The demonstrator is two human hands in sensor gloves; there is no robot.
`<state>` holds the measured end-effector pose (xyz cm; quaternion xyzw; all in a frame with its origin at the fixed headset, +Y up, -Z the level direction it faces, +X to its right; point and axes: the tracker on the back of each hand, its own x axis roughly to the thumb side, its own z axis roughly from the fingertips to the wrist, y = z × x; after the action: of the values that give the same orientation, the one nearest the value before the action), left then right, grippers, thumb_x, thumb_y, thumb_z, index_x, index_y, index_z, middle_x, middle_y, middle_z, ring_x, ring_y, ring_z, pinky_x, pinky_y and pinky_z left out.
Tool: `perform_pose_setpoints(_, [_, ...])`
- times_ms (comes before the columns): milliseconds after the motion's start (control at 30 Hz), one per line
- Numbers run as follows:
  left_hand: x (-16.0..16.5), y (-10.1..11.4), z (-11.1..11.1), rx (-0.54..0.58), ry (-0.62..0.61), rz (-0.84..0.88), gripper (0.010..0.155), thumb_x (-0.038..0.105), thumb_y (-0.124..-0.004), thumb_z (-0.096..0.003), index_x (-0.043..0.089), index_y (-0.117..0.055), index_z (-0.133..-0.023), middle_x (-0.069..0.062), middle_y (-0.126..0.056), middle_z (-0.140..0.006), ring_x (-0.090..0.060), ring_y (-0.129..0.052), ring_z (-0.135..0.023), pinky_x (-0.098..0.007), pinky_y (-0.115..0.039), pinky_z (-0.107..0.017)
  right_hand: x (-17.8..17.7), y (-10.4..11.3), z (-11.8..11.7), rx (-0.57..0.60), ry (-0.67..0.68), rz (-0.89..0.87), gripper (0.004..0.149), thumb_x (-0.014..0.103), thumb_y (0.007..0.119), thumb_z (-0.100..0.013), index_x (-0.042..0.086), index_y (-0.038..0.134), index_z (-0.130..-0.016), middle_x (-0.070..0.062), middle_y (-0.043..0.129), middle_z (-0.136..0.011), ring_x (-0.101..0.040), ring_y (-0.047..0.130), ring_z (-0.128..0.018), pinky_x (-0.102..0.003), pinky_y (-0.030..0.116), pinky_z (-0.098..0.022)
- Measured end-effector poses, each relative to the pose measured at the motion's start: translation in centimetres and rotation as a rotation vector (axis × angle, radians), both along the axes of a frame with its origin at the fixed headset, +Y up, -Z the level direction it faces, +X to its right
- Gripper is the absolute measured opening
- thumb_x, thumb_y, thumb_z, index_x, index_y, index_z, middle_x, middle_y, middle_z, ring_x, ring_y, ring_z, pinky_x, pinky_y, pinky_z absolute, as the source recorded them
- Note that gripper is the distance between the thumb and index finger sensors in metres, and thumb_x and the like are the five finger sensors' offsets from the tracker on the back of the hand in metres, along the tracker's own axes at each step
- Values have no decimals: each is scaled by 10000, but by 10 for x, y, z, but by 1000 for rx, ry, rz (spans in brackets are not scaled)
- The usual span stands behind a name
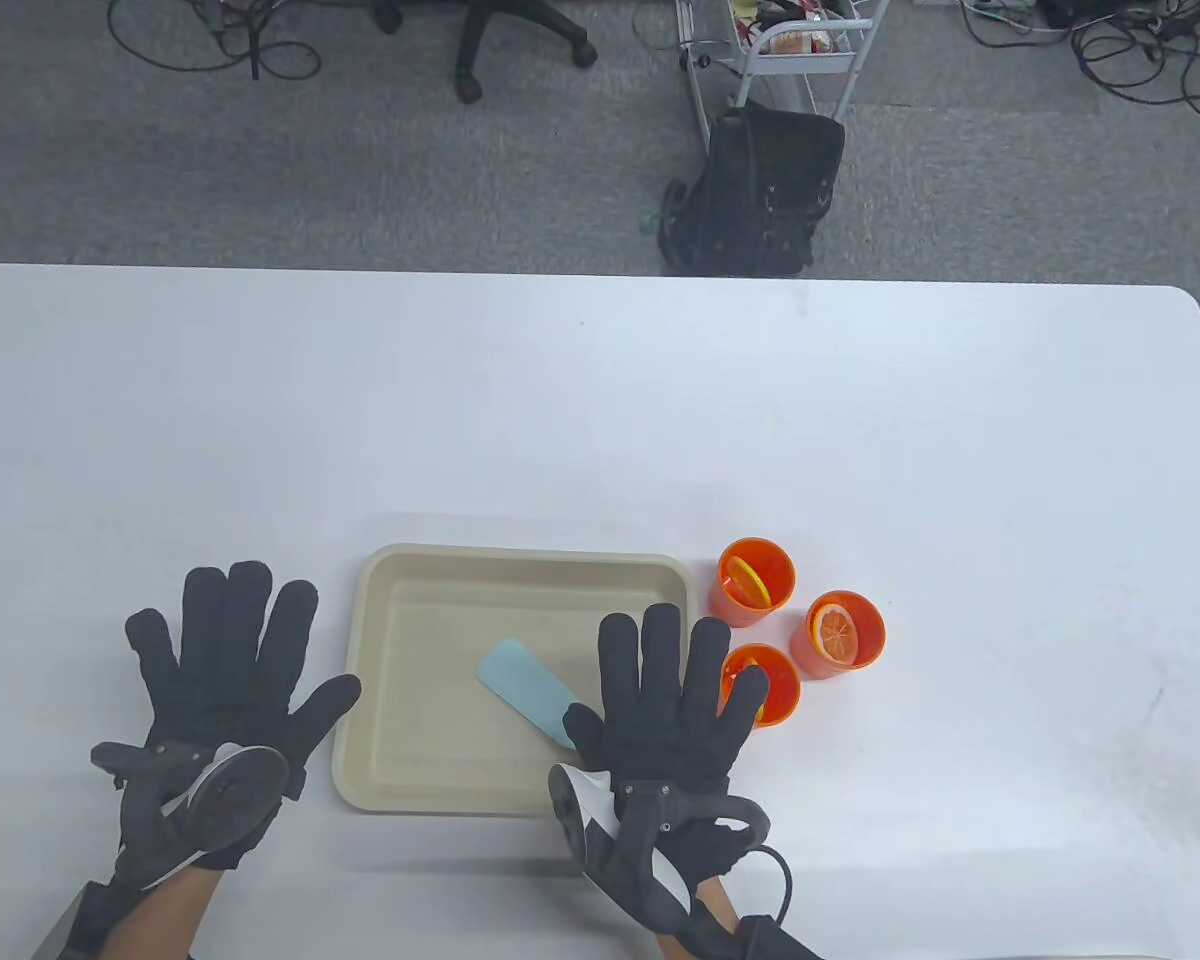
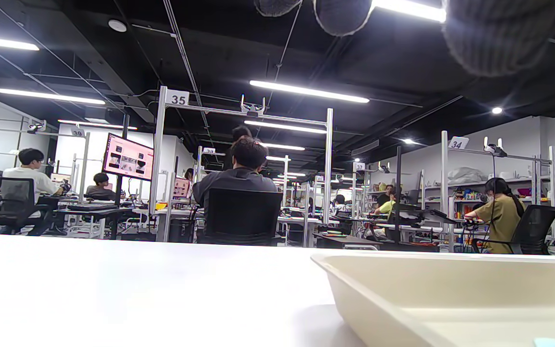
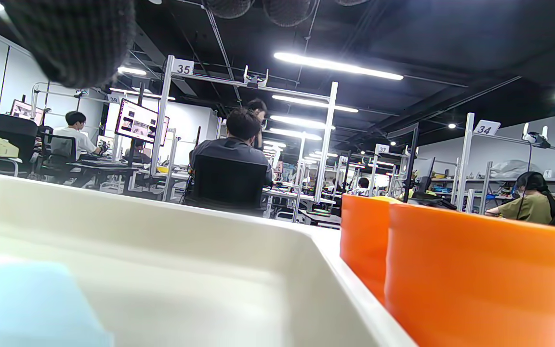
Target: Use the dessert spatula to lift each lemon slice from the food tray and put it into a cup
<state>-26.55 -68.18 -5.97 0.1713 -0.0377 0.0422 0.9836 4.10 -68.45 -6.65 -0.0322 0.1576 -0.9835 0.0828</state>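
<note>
Both hands lie spread and flat, holding nothing: the right hand point(image 1: 665, 690) stretches straight fingers over the near right corner of the beige food tray point(image 1: 390, 700), covering the handle end of the light blue dessert spatula point(image 1: 527, 690) that lies slantwise inside, while the left hand point(image 1: 235, 670) rests on the white table point(image 1: 600, 400) just beside the tray's left rim. Three orange cups point(image 1: 837, 632) stand clustered off the tray's right edge (nearest one half hidden by fingers), each holding a lemon slice point(image 1: 836, 632).
</note>
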Motion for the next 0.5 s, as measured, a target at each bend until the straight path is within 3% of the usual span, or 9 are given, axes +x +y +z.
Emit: perform_pose_setpoints(500, [0,0,1,-5,5,-18,880,718,-729,-502,324,-350,-1191,-86,-219,-1283,-426,-183,-1167,-720,-125,-754,-5,-2,2,-35,30,2,901,587,766,-461,250,304,-1158,-125,296,-1235,-508,234,-1138,-761,199,-721])
